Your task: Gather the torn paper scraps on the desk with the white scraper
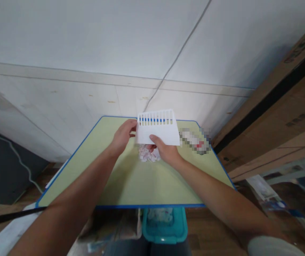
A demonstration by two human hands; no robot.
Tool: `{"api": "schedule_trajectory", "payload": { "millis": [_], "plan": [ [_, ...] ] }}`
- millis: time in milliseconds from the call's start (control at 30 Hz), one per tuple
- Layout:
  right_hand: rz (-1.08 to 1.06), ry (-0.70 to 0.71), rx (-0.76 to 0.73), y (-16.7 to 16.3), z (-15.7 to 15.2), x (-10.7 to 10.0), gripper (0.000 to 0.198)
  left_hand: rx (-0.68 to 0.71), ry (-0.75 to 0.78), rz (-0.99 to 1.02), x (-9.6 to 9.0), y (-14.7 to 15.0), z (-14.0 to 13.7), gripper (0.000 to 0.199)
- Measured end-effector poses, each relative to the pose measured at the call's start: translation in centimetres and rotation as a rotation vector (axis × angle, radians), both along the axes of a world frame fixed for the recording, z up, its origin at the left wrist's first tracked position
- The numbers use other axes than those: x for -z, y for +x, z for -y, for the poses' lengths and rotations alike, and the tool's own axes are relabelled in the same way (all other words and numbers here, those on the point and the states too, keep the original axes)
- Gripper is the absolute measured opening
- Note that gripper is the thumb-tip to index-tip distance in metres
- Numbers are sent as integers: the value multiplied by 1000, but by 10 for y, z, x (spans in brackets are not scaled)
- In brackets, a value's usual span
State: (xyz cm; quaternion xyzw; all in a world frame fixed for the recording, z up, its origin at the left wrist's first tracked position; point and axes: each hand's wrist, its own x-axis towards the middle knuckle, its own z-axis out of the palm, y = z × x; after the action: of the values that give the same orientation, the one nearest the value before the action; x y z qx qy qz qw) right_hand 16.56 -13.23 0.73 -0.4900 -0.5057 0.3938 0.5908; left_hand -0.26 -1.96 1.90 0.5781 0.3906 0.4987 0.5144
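Observation:
A white plastic basket (pixel 158 133) with a row of slots along one side is held tilted above the table. My right hand (pixel 167 151) grips its lower edge, thumb on the outside wall and fingers underneath. At the basket's left edge is my left hand (pixel 126 133), its fingers curled against that side and their tips partly hidden. Below the basket, a small heap of white and pinkish pieces (pixel 148 154) lies on the table. The pieces are too blurred to name, and the basket covers part of the heap.
The yellow-green table (pixel 152 185) has a blue edge and stands against a white wall. A pixelated item (pixel 195 140) lies at its right. Below the front edge is a teal bin (pixel 165 233) with whitish contents. Large cardboard boxes (pixel 288 117) lean at the right.

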Motion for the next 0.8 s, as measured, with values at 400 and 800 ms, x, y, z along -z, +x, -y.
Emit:
{"api": "schedule_trajectory", "payload": {
  "millis": [400,800],
  "plan": [
    [435,-90,10,38,56,1,47,-313,247,-437,43,-26,-42,10],
    [798,-328,89,52,74,-5,40,-188,443,-667,46,-18,-36,9]
  ]
}}
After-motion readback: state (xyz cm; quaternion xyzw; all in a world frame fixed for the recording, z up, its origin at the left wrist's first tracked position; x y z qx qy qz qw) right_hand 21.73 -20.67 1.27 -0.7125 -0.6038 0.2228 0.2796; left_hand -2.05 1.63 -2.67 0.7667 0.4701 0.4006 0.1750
